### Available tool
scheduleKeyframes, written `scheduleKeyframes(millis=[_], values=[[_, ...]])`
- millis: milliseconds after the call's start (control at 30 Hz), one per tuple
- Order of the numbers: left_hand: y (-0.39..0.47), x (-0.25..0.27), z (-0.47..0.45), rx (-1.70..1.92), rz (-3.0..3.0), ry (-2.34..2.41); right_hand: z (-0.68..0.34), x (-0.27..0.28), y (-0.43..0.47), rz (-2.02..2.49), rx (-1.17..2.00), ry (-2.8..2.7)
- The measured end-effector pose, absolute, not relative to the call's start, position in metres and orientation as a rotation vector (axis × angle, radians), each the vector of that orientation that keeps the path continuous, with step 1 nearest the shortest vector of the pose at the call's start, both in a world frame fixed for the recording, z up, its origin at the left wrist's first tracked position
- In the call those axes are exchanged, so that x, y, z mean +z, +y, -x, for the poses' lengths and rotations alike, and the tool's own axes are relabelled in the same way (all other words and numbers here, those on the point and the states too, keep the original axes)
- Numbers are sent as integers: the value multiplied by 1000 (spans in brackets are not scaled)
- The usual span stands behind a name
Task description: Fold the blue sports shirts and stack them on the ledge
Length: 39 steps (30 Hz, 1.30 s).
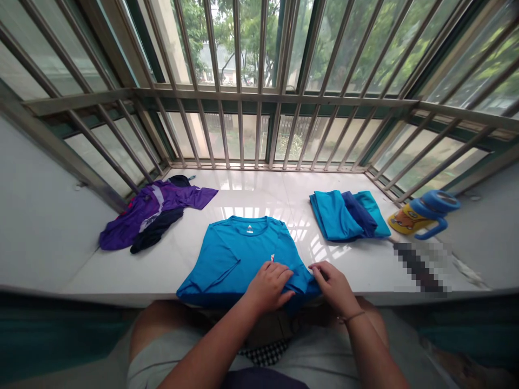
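A blue T-shirt lies front up on the white sill before me, its collar pointing to the window and its lower part at the front edge. Its left sleeve lies folded inward over the body. My left hand rests on the shirt's chest, right of centre, fingers stretched and lying fairly flat near a small white-and-red logo. At the shirt's right edge, by the other sleeve, my right hand has its fingers bent and pinched on the fabric. The fingertips partly hide the cloth they touch.
Purple and black clothes lie crumpled at the left. Folded blue and navy clothes lie to the right, beside a yellow bottle with a blue lid and handle. A blurred-out dark item is near the right front. Metal window bars enclose the sill.
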<state>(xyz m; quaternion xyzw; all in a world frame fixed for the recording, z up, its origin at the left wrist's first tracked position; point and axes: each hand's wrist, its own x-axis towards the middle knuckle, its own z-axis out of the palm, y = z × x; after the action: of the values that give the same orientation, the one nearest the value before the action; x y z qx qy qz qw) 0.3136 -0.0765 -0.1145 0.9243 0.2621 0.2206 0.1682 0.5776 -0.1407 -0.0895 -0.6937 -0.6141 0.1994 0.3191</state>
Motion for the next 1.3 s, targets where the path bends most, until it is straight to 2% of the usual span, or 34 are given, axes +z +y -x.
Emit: scheduleKeyframes(millis=[100,300,467,667,967,1133,1300], values=[[-77,-114,-315,647,-2621,754,-581,-81,-111,1893,454,-1613],[-75,-112,-314,637,-2683,753,-563,-63,-19,1772,167,-2044],[-74,-114,-313,640,-2782,738,-547,-63,32,1730,212,-2287],[-74,-115,-312,723,-2794,703,-549,-66,51,1853,196,-2286],[-75,-116,-314,745,-2712,687,-549,-58,18,1915,118,-2077],[-77,-112,-315,718,-2668,733,-563,-62,-62,1764,282,-1719],[-75,-113,-315,732,-2633,722,-563,-92,-137,1773,374,-1855]])
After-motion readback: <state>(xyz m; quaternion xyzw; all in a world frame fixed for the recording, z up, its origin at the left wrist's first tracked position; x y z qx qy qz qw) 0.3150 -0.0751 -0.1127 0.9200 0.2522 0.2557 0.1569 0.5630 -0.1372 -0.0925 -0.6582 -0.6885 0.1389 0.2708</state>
